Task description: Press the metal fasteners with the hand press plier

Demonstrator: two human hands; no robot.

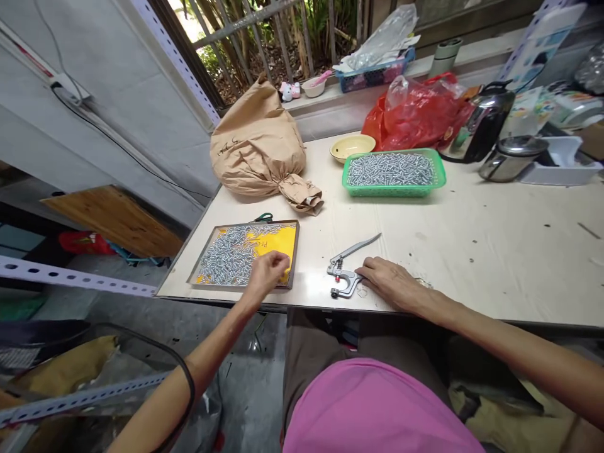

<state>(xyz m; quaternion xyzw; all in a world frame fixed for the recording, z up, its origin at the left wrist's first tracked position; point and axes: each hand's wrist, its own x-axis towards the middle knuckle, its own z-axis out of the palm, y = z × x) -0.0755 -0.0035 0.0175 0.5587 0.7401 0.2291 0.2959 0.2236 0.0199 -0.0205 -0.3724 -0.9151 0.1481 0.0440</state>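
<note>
A flat brown tray (293, 251) with a yellow lining lies near the table's front left edge, holding several small silver metal parts. My left hand (267, 270) reaches into its near right corner, fingers curled over the parts; what they grip is hidden. My right hand (389, 280) rests on the table, its fingers against the handle end of silver press pliers (348, 267) that lie flat with one long lever pointing up and right.
A green basket (394, 186) full of silver parts sits further back, beside a yellow bowl (352, 147), a tied brown paper sack (259, 148), a red plastic bag (418, 113), a black kettle (484, 123) and a steel pot (512, 157). White table (472, 251).
</note>
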